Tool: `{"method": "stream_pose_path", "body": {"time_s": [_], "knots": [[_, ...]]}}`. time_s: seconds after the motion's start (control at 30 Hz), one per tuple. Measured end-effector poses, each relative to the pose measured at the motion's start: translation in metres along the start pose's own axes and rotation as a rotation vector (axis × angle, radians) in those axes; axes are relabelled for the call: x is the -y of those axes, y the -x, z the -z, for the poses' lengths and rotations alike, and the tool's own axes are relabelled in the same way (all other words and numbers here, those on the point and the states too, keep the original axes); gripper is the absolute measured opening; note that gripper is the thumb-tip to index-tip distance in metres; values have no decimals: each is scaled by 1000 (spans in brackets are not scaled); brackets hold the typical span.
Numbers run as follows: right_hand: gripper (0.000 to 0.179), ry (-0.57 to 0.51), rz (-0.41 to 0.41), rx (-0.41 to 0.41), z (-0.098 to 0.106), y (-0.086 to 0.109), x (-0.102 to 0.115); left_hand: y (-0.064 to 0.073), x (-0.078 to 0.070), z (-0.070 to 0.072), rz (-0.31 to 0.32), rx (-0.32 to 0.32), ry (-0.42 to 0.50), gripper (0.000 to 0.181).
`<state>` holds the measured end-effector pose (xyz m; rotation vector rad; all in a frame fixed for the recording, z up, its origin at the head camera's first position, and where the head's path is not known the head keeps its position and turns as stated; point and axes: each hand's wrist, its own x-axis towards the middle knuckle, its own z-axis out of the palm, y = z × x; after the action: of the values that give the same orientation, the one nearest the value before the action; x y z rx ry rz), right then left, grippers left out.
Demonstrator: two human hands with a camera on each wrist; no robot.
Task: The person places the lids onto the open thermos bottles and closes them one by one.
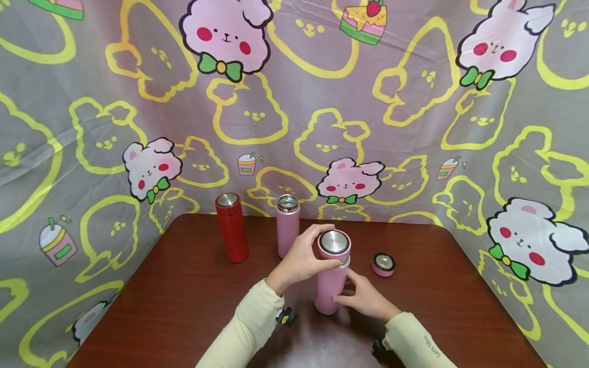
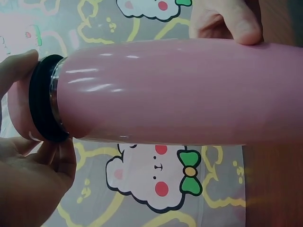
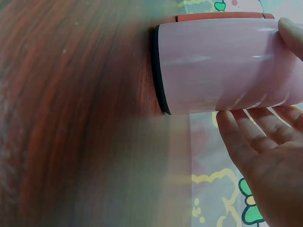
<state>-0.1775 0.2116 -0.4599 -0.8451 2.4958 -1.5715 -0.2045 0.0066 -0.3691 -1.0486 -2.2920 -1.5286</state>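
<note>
Over the desk [image 1: 184, 296], the left grip [image 1: 303, 255] pinches the lid [image 1: 335, 243] at the mouth of the near pink bottle [image 1: 327, 296] while the right grip [image 1: 367, 297] clasps its body, seemingly fitting or loosening the lid, which next calls for steady alignment.

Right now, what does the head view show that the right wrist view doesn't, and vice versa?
Head only: the left hand gripping a steel-topped pink lid, the open pink bottle at the back, and the loose lid on the table.
Right wrist only: the black base edge of the held pink bottle.
Both: that bottle, the right hand, the red bottle, table and patterned cloth.
</note>
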Motion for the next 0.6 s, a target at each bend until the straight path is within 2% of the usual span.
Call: {"method": "stream_pose_path", "body": {"time_s": [0.2, 0.6], "knots": [[65, -4, -15, 5, -1, 1, -2, -1, 1, -2, 10, 1, -17, 71], [63, 0, 4, -2, 0, -1, 0, -3, -2, -3, 17, 23, -33, 71]]}}
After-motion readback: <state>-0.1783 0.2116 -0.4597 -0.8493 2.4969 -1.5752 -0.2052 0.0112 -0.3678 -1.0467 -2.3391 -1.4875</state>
